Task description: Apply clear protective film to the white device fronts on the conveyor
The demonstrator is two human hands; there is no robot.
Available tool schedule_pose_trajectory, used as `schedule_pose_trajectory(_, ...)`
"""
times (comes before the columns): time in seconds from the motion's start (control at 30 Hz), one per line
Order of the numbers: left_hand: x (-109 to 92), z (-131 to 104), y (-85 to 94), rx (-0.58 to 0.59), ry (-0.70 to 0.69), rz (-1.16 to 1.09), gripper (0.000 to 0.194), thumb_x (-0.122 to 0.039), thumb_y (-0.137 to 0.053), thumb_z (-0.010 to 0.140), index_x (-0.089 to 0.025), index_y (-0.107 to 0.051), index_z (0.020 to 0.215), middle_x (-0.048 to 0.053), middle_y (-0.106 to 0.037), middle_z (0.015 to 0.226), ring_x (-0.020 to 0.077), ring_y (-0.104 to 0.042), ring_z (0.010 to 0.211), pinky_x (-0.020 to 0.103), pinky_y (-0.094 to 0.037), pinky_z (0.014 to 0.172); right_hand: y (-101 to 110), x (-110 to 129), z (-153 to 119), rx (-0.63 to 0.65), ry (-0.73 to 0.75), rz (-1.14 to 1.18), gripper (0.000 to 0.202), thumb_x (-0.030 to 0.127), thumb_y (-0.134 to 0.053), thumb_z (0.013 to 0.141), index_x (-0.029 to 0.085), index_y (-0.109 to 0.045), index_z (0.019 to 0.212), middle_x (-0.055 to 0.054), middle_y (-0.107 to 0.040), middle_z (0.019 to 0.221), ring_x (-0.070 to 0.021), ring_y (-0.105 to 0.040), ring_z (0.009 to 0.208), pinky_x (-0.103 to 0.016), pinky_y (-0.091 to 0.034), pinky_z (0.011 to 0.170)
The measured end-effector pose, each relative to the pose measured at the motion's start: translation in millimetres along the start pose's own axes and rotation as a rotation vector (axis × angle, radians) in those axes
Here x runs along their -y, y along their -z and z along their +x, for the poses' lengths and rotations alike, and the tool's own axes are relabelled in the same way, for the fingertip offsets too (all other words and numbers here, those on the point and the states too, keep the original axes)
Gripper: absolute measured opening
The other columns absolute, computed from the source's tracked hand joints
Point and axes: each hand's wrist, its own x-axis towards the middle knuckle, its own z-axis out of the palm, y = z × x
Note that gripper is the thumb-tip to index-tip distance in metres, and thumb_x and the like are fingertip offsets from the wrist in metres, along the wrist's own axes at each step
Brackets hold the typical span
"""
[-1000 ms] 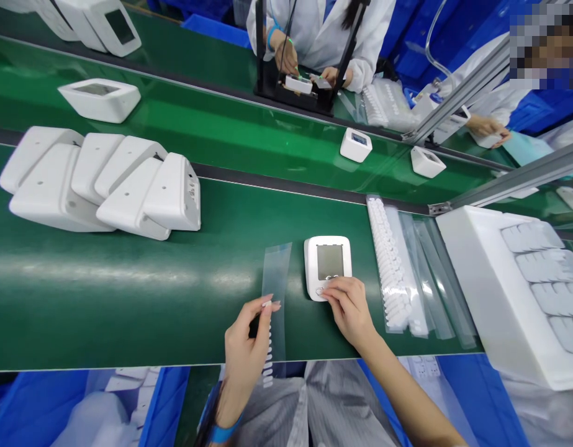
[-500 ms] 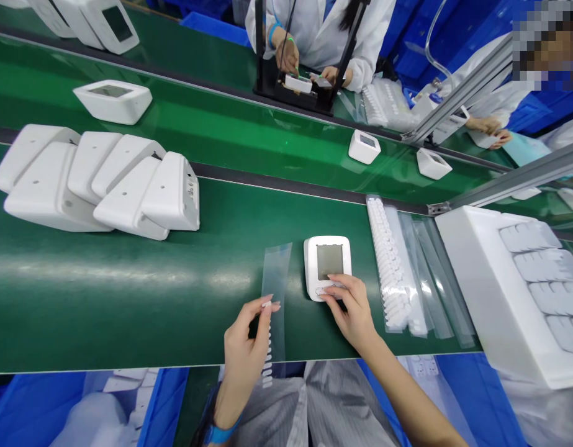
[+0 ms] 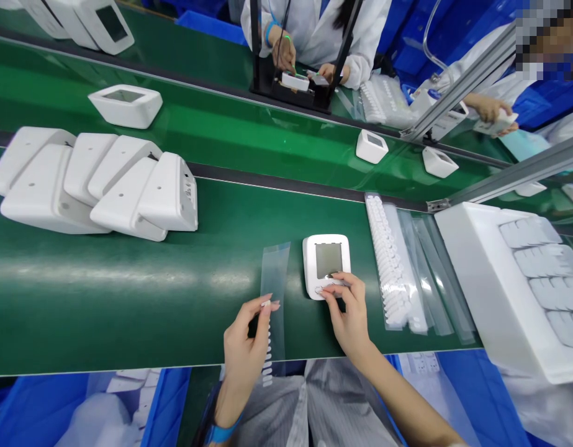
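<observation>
My left hand (image 3: 246, 338) pinches the left edge of a clear plastic strip (image 3: 275, 267) between thumb and fingers, with a small white tab at the fingertips. Several white tabs line the strip below them, and its lower end extends past the table edge. To the right, a white device with a grey screen (image 3: 329, 259) lies face up on the green table. My right hand (image 3: 350, 310) has its thumb and fingers close together on the front below the screen. Whether a small piece is between these fingertips, I cannot tell.
White housings (image 3: 100, 186) stand grouped at the left. More clear strips (image 3: 398, 267) and a white foam tray (image 3: 467, 273) lie at the right. Devices sit on the green conveyor (image 3: 249, 133) beyond a dark rail. Blue bins (image 3: 167, 403) are below the table; co-workers work opposite.
My right hand's fingers have shifted slightly on the device's front; my left hand stays put. Devices on the conveyor have moved right. A co-worker at the far right has lifted a white piece.
</observation>
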Motion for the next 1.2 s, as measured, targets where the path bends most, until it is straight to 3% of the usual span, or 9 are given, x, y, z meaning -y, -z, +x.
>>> schedule_pose_trajectory(0.33, -2, 1, 0.7, -0.01, -0.008, -0.004, 0.018, -0.031, -0.055, 0.096, -0.022, -0.066, 0.105, 0.002, -0.079, 0.091, 0.0171, -0.076, 0.089, 0.024, -0.057, 0.078, 0, 3, 1, -0.001, 0.038, -0.044, 0.011, 0.011, -0.057, 0.093, 0.021, -0.062, 0.093, -0.009, -0.057, 0.113, -0.024, -0.054, 0.11, -0.044, -0.05, 0.092)
schedule_pose_trajectory(0.47, -3, 0, 1.6, -0.001, 0.008, -0.007, 0.019, -0.032, -0.055, 0.096, -0.021, -0.067, 0.105, 0.003, -0.079, 0.091, 0.0184, -0.076, 0.089, 0.026, -0.058, 0.077, 15, 8, 8, 0.01, 0.054, 0.016, 0.009, 0.014, -0.058, 0.093, 0.022, -0.062, 0.09, -0.007, -0.063, 0.102, -0.0222, -0.06, 0.101, -0.039, -0.051, 0.087)
schedule_pose_trajectory(0.53, -3, 0, 1.7, 0.008, 0.013, -0.01, 0.019, -0.032, -0.054, 0.096, -0.021, -0.066, 0.106, 0.004, -0.079, 0.092, 0.0186, -0.076, 0.089, 0.026, -0.058, 0.075, 28, 10, 14, 0.117, -0.033, 0.076, 0.009, 0.019, -0.057, 0.094, 0.022, -0.062, 0.088, -0.005, -0.065, 0.09, -0.0187, -0.063, 0.084, -0.032, -0.052, 0.074)
schedule_pose_trajectory(0.6, -3, 0, 1.6, 0.01, 0.013, -0.013, 0.019, -0.032, -0.054, 0.096, -0.021, -0.066, 0.106, 0.004, -0.079, 0.092, 0.0187, -0.075, 0.09, 0.026, -0.058, 0.075, 38, 13, 22, 0.316, -0.197, 0.112, 0.012, 0.025, -0.057, 0.094, 0.022, -0.063, 0.085, -0.002, -0.064, 0.076, -0.0158, -0.06, 0.066, -0.028, -0.048, 0.06)
schedule_pose_trajectory(0.7, -3, 1, 1.5, 0.0, 0.007, -0.012, 0.019, -0.032, -0.054, 0.096, -0.021, -0.066, 0.106, 0.003, -0.079, 0.091, 0.0184, -0.075, 0.09, 0.026, -0.058, 0.077, 45, 15, 35, 0.537, -0.397, 0.103, 0.017, 0.033, -0.059, 0.092, 0.022, -0.064, 0.082, 0.0, -0.063, 0.067, -0.0152, -0.058, 0.059, -0.027, -0.044, 0.053)
schedule_pose_trajectory(0.9, -5, 0, 2.2, 0.003, 0.015, -0.019, 0.019, -0.032, -0.054, 0.096, -0.022, -0.066, 0.106, 0.003, -0.079, 0.09, 0.0177, -0.075, 0.089, 0.024, -0.057, 0.073, 41, 14, 64, 0.725, -0.547, 0.152, 0.021, 0.036, -0.059, 0.091, 0.02, -0.062, 0.078, 0.0, -0.068, 0.065, -0.0148, -0.065, 0.056, -0.027, -0.051, 0.057)
schedule_pose_trajectory(1.2, -4, 2, 1.6, 0.004, 0.007, -0.042, 0.019, -0.031, -0.054, 0.096, -0.021, -0.066, 0.106, 0.003, -0.079, 0.09, 0.0182, -0.076, 0.088, 0.024, -0.058, 0.071, 40, 14, 80, 0.834, -0.604, 0.195, 0.02, 0.035, -0.066, 0.086, 0.018, -0.064, 0.074, -0.002, -0.07, 0.062, -0.0156, -0.068, 0.059, -0.027, -0.053, 0.059)
